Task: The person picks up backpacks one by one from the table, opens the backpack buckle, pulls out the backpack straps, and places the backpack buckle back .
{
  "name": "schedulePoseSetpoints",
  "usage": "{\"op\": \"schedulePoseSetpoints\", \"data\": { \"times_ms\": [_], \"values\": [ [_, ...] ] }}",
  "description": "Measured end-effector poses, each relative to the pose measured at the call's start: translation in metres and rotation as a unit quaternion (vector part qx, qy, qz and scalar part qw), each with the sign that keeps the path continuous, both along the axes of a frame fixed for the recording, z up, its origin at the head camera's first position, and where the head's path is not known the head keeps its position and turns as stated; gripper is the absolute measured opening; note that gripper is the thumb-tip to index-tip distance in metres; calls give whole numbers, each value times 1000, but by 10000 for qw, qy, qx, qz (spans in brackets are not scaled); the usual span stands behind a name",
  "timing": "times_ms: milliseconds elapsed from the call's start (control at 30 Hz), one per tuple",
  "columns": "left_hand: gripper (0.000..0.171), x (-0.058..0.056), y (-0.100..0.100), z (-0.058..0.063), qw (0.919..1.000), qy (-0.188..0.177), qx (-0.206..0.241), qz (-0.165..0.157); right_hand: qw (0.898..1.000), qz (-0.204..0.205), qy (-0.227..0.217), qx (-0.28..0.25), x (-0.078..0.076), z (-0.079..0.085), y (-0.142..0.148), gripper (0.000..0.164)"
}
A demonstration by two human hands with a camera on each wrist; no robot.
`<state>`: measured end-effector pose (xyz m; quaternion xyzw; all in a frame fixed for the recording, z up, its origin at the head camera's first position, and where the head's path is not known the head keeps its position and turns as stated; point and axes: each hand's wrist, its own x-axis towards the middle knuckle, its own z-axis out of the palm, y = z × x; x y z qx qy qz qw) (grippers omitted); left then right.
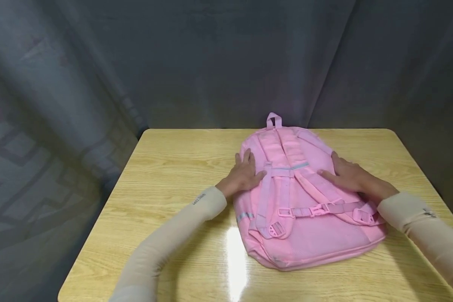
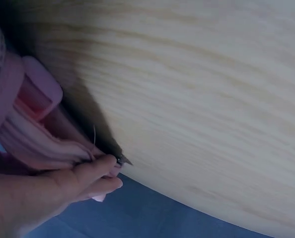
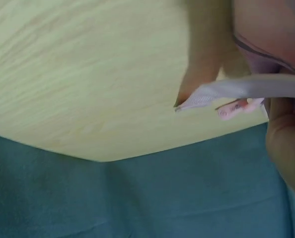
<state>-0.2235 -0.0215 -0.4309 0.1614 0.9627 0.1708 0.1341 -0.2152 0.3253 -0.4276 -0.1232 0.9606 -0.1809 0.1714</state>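
Note:
A pink backpack (image 1: 324,240) lies on the table with its shoulder straps facing up and its top loop toward the far edge. My left hand (image 1: 244,173) rests on its left side, fingers spread and pointing away. On the right side lies my right hand (image 1: 349,174), thumb apart from the fingers. A pink side-release buckle (image 1: 319,209) is fastened across the two straps. In the left wrist view, the fingers (image 2: 90,176) are beside pink webbing and a plastic adjuster (image 2: 43,87). A pale strap (image 3: 247,88) passes close to the hand (image 3: 286,144) in the right wrist view.
The wood-grain table (image 1: 166,167) has rounded far corners, and a bright reflection lies on it near the bag's lower left. Dark grey curtains (image 1: 211,63) hang behind and beside the table. The bag's top loop (image 1: 274,119) reaches just past the far edge in this view.

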Motion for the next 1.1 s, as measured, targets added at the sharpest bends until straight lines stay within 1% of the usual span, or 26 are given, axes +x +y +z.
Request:
{"op": "schedulePoseSetpoints", "data": {
  "times_ms": [33,167,300,533,700,867,1100],
  "values": [
    [83,-1,-2,-1,10000,50,9,12,10000,-17,-21,5,2,0,-2,105],
    [80,-4,-8,-6,9995,297,-35,88,9998,20,193,4,9,-1,-15,102],
    [77,-7,-16,-7,9988,467,-38,113,9991,52,404,119,17,-2,-28,96],
    [74,-13,-37,-10,9976,694,14,-40,9973,-1,725,103,27,-9,-51,87],
    [72,-18,-53,-11,9970,751,82,-156,9967,-150,799,3,34,-12,-68,85],
    [70,-23,-66,-12,9969,745,86,-236,9963,-172,843,-18,38,-13,-82,84],
    [68,-29,-74,-13,9949,951,102,-328,9952,-227,947,-12,38,-15,-91,77]
  ]
}}
